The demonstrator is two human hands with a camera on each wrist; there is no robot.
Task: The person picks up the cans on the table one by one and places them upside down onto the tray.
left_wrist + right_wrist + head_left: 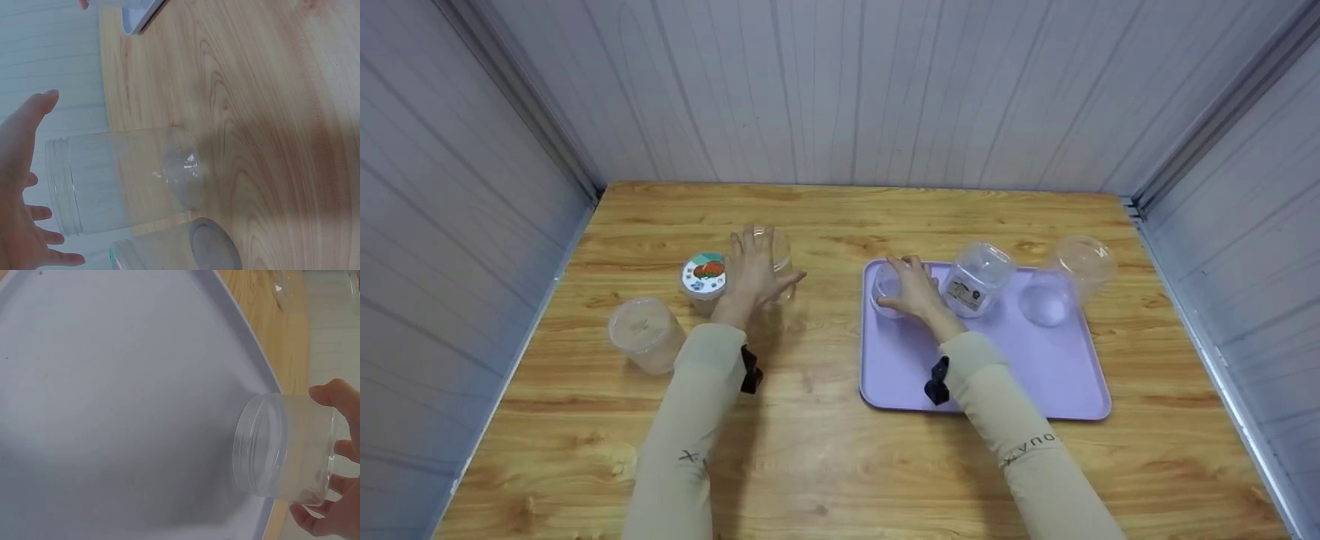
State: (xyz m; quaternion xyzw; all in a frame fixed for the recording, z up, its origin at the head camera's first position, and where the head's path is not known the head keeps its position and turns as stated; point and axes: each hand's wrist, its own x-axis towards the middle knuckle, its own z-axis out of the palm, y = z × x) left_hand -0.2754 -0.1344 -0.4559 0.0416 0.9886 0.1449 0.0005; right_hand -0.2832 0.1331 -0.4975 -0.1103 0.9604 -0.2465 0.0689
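My left hand (751, 276) hovers, fingers spread, over a clear plastic jar (126, 180). That jar stands on the wooden table, its threaded rim close to my fingers; contact is not plain. Beside it is a jar with a picture lid (703, 274). My right hand (916, 291) grips a shorter clear plastic jar (287, 447) by its closed end, thumb on one side and fingers on the other. Its wide mouth faces down onto the lilac tray (915, 382), near the tray's far left corner. To its right stands a clear jar with a dark label (976, 281).
A frosted jar (645, 334) stands at the left of the wooden table (810, 450). Another transparent jar (1050, 298) is at the tray's far right, its outline spreading past the tray edge in the head view. Pale panel walls (855, 90) enclose the back and sides.
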